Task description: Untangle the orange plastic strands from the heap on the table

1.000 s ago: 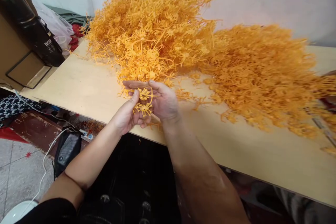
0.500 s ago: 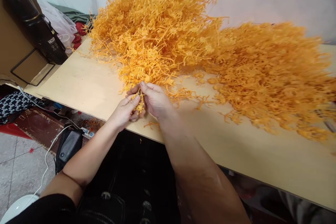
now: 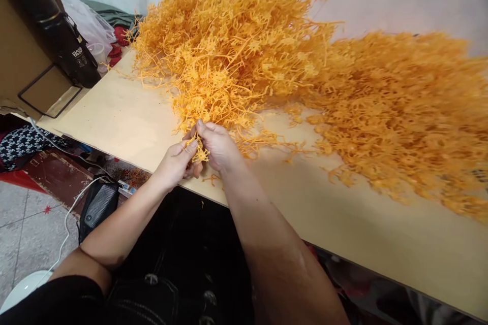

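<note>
1. The left hand [image 3: 176, 161] is at the near edge of the pale wooden surface [image 3: 125, 122], its fingers curled and pinched on a small clump of orange strands [image 3: 198, 152].
2. The right hand [image 3: 218, 145] is pressed against the left one, thumb and fingers closed over the same clump, so both grips have hold of it together.
3. The clump sits between the two hands, just in front of the big orange heap [image 3: 236, 40], and a few of its strands seem to run on into the heap's near fringe; the tangle makes it hard to tell whether it is fully free.
4. The heap rises high at the back of the surface against the white wall [image 3: 400, 5].
5. To the right of the heap, touching it, a second, lower orange mass [image 3: 400, 111] spreads along the surface; it is blurred.
6. Loose strands [image 3: 267, 139] lie scattered just to the right of the hands, in front of the heap.
7. Well to the left of the heap stands a black device [image 3: 57, 35] with white lettering, with a clear plastic bag [image 3: 89, 25] behind it.
8. Below the surface's edge, left of the heap, a black mesh-faced box [image 3: 97, 208] rests on the floor beside a white cable [image 3: 68, 218].
</note>
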### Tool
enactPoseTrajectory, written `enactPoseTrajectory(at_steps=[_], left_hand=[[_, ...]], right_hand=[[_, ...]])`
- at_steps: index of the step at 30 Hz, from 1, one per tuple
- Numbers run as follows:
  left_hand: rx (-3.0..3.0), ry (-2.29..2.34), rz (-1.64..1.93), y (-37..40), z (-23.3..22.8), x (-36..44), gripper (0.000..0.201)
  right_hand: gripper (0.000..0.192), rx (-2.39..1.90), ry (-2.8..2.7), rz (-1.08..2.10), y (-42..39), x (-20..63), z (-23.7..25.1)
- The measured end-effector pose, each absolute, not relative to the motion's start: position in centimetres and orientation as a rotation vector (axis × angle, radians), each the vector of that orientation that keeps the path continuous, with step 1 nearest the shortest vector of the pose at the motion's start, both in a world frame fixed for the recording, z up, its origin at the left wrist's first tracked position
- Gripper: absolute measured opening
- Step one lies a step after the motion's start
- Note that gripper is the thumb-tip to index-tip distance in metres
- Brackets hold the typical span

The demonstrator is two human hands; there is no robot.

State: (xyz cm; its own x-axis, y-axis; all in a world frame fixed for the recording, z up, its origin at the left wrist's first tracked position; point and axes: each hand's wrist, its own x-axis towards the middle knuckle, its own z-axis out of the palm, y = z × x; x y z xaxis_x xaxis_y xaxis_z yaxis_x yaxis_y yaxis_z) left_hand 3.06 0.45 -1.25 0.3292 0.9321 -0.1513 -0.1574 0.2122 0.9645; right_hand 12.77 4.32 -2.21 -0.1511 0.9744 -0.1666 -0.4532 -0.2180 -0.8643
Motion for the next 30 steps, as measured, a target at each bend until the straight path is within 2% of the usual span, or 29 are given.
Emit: enactPoseTrajectory(at_steps=[7,11,16,19,24,30], left_hand=[[1.268,0.996,1.002,-1.8,-0.5,3.2,0.036],[1.464,0.746,0.722,-4.0,1.3,2.9,0.024],[1.084,0.852,1.012,-1.8,1.5,1.9,0.019],[0.918,0.85,0.937,-0.5,0.8,2.0,0.021],[0.741,0.834,0.871,-0.3,0.4,2.9,0.009],[0.723,0.829,0.862,0.2,0.4,3.9,0.021]], right_hand=[[0.031,-0.984,-0.684,1.588,5.0,12.9,-2.3],[0.026,-1.027,-0.556,1.458,6.1,14.8,-2.4],[0.032,-0.922,-0.71,1.477,5.4,15.1,-2.2],[0.035,-0.833,-0.771,1.455,4.8,14.8,-1.9],[0.035,-0.703,-0.835,1.399,4.4,14.8,-1.4],[0.036,-0.79,-0.896,1.348,4.1,14.5,-1.2]])
